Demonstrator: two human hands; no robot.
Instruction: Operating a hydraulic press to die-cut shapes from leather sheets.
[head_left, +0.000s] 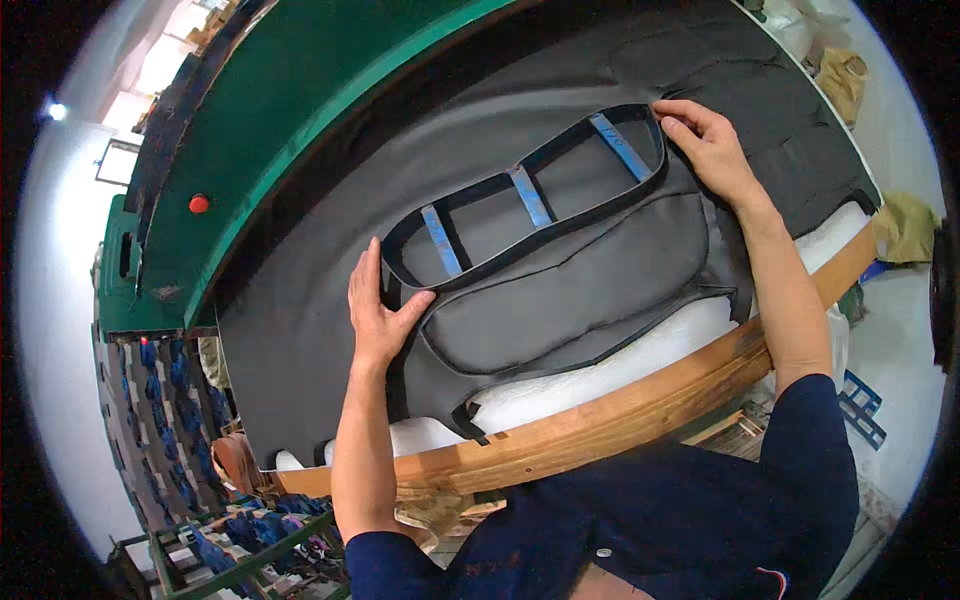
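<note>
A long oval cutting die (530, 197), a dark metal band with blue crossbars, stands on a sheet of dark grey leather-like material (290, 300). My left hand (378, 312) grips its left end, thumb at the near side and fingers along the outer end. At the far right end, the fingers and thumb of my right hand (705, 150) are on the rim. Just nearer to me, a cut outline of similar oval shape (580, 285) shows in the sheet. Ragged cut-out edges run along the sheet's near side, baring a white board (620, 345) beneath.
A green press beam (330, 90) spans the far left, with a red button (198, 204) on its body. A wooden edge (600, 412) borders the table before me. Racks of blue-marked dies (165, 420) stand at left. Cloth bundles (905, 230) and a blue frame (862, 408) lie at right.
</note>
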